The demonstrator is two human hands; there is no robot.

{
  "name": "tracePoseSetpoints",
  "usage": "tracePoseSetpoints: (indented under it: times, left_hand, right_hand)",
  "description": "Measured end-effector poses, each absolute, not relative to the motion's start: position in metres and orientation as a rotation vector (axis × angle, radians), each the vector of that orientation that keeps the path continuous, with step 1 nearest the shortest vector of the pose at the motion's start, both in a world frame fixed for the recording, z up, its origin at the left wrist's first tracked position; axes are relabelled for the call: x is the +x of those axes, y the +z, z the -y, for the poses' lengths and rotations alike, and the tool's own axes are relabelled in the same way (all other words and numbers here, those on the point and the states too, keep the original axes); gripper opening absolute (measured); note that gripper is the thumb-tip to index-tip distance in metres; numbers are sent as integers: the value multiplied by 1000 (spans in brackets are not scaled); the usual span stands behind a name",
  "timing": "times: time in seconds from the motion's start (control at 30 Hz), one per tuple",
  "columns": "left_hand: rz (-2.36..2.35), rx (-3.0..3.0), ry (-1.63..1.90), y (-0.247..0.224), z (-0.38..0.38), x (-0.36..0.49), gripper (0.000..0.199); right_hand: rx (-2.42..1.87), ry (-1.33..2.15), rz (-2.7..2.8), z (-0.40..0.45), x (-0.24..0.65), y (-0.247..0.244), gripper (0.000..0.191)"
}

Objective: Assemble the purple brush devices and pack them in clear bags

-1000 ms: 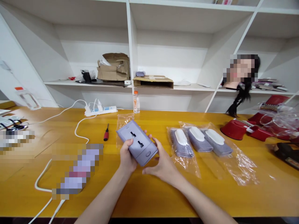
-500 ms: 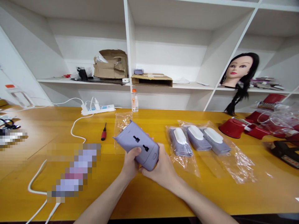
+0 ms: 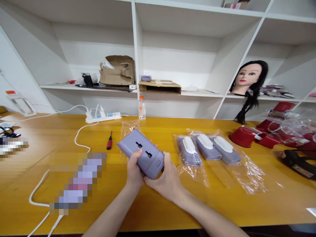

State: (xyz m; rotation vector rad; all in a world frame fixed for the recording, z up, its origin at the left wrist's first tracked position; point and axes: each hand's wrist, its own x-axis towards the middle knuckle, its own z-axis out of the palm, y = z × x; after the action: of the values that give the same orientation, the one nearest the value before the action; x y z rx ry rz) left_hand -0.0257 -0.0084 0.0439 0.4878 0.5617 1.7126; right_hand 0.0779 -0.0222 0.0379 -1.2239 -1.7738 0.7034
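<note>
Between both hands, above the table, is a purple plastic device housing (image 3: 145,153) with two black keyhole-shaped slots and an oval button-like outline near its lower end. My left hand (image 3: 134,169) is closed round its near left side, thumb on the face by the slots. My right hand (image 3: 168,179) grips the lower right end, its thumb underneath. Some fingers are hidden behind the housing. Beyond it lies a clear plastic bag (image 3: 129,125), partly covered. To the right rest three similar purple units with white oval parts (image 3: 189,144) in clear bags.
A red-handled screwdriver (image 3: 109,142) lies left of the hands, near a white power strip (image 3: 108,116) with cables. A pixelated patch covers something at front left. A small bottle (image 3: 142,108) stands by the shelf. Red parts (image 3: 243,136) and a mannequin head (image 3: 249,77) are at right.
Both hands have shifted slightly left with the housing, which is tipped a little differently. The left thumb sits closer to the upper slot. The camera view has tilted slightly.
</note>
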Motion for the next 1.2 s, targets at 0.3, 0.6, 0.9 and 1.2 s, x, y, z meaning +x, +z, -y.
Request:
tracePoseSetpoints:
  times: [0.3, 0.6, 0.9, 1.2]
  left_hand:
    - [-529, 501, 1547, 46, 4, -30, 38]
    - [-499, 632, 1565, 35, 7, -26, 50]
    - [-502, 871, 1560, 33, -7, -39, 50]
    - [-803, 304, 2184, 39, -37, -78, 39]
  right_hand:
    - [-1194, 559, 1761, 17, 81, 27, 71]
    - [-1252, 551, 1777, 17, 83, 29, 70]
    - [-1018, 1032, 1957, -10, 91, 30, 84]
    - [-1588, 285, 2299, -37, 94, 29, 28]
